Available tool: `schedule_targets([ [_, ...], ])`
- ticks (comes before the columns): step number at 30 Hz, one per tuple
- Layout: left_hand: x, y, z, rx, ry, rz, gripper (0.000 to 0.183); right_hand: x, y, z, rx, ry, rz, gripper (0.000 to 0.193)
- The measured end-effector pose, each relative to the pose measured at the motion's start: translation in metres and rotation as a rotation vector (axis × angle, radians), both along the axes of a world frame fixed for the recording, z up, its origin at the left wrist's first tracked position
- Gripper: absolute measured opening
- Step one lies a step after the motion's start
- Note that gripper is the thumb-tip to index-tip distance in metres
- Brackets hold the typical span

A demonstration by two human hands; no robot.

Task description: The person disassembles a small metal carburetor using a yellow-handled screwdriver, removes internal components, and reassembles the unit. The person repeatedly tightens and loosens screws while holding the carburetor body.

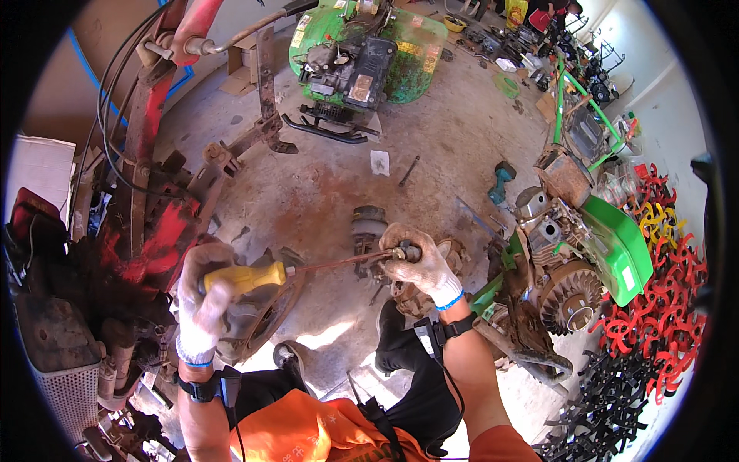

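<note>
- My left grip [202, 296] holds a yellow screwdriver [248, 278]; my right grip [419, 269], a small metal part [408, 251].
- Its shaft reaches that part: I judge work underway, completion unclear.

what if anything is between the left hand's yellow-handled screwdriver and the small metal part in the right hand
Nothing visible: the yellow-handled screwdriver points from the left hand straight to the small metal part in the right hand. Tip contact is too small to confirm.

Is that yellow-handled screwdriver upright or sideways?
Sideways: the screwdriver runs across from the left hand toward the metal part in the right hand.
</note>
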State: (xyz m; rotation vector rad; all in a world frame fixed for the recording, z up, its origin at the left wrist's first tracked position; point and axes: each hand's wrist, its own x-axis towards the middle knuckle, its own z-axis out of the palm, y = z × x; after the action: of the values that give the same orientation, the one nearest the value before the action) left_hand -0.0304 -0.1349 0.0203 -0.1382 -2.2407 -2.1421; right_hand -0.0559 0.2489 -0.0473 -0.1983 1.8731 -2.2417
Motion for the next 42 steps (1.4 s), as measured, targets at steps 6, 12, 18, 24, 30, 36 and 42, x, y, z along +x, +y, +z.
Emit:
schedule_targets([
  [6, -0.006, 0.004, -0.005, -0.096, -0.279, 0.112, 0.060, 0.007, 0.007, -0.001, 0.209, -0.174, 0.010, 0.032],
  [12, -0.027, -0.014, -0.037, 0.228, -0.869, 0.052, 0.067, 0.002, 0.001, -0.005, 0.494, 0.379, -0.067, 0.036],
  [18, -0.024, -0.007, -0.042, 0.198, -0.744, -0.014, 0.062, 0.010, 0.003, 0.001, 0.374, 0.158, -0.056, 0.032],
  [24, -0.028, 0.007, -0.028, 0.075, -0.596, 0.031, 0.049, 0.011, 0.001, 0.005, 0.292, 0.103, -0.052, 0.032],
  [30, -0.024, 0.014, -0.026, 0.029, -0.440, 0.025, 0.043, 0.012, 0.011, 0.001, 0.241, 0.097, -0.012, 0.035],
  [36, -0.020, 0.021, -0.028, -0.004, -0.393, 0.067, 0.039, 0.008, 0.015, -0.011, 0.202, 0.146, -0.026, 0.027],
  [42, -0.026, 0.009, -0.015, -0.043, -0.299, 0.107, 0.037, 0.006, 0.008, -0.007, 0.244, 0.135, -0.023, 0.035],
])
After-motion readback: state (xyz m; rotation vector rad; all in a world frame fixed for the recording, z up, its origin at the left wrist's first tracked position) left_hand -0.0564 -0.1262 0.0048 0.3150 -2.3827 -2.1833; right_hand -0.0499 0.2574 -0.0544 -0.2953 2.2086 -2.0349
